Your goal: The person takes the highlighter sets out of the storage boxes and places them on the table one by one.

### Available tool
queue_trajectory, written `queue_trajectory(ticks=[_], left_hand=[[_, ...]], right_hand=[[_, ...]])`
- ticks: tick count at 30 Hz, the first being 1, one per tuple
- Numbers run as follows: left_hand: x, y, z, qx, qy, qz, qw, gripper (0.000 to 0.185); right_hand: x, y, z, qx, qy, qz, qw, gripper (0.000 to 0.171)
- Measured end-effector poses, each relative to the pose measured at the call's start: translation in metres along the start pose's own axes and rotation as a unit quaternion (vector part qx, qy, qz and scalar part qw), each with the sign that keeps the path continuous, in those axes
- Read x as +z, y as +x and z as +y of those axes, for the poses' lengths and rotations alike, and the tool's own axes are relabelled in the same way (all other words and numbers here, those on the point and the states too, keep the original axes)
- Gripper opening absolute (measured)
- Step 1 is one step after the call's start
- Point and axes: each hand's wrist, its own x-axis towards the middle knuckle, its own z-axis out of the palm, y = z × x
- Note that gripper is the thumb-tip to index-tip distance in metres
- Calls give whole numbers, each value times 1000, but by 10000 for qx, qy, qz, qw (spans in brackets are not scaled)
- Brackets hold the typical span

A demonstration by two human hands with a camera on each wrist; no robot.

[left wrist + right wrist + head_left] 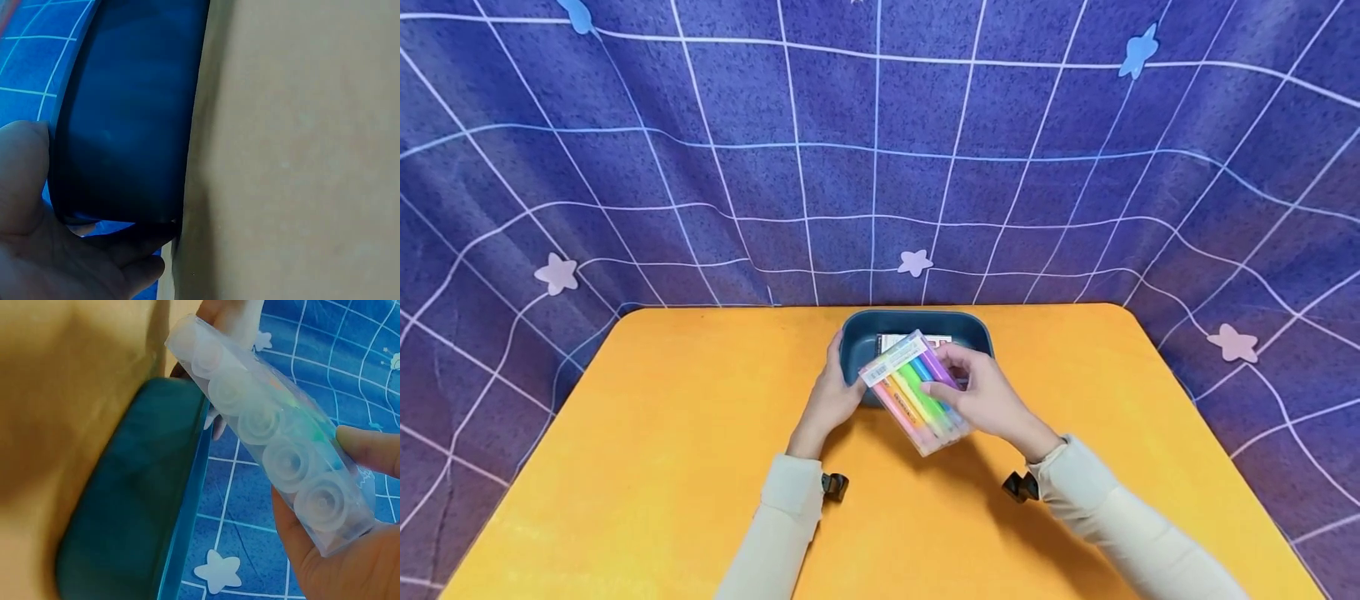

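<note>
My right hand point(992, 396) holds a clear pack of coloured markers point(917, 396) between thumb and fingers. Tilted, the pack is raised over the front of a dark teal plastic bin point(973, 325). In the right wrist view, the round ends of the markers point(287, 462) show through the clear wrap. My left hand point(833, 396) grips the left end of the bin, and in the left wrist view its thumb point(24, 178) lies at the rim with the fingers around the end wall. Inside the bin, a pale printed item point(889, 342) is mostly hidden behind the pack.
The bin stands at the back of a yellow-orange table point(700, 467), near its far edge. A blue-purple curtain point(835, 183) with a grid and stars hangs behind the table and along both sides. Dark straps with small mounts point(1021, 487) sit at both wrists.
</note>
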Motion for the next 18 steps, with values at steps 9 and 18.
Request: queue_trajectory(ticks=[9,18], left_hand=[[-2,-1,-1,17,-67,31,10000,91],[0,1,-2,-13,31,69,10000,90]], right_hand=[[6,-7,-2,31,129,-74,9999,19],[10,-16,3,176,272,-200,9993,19]])
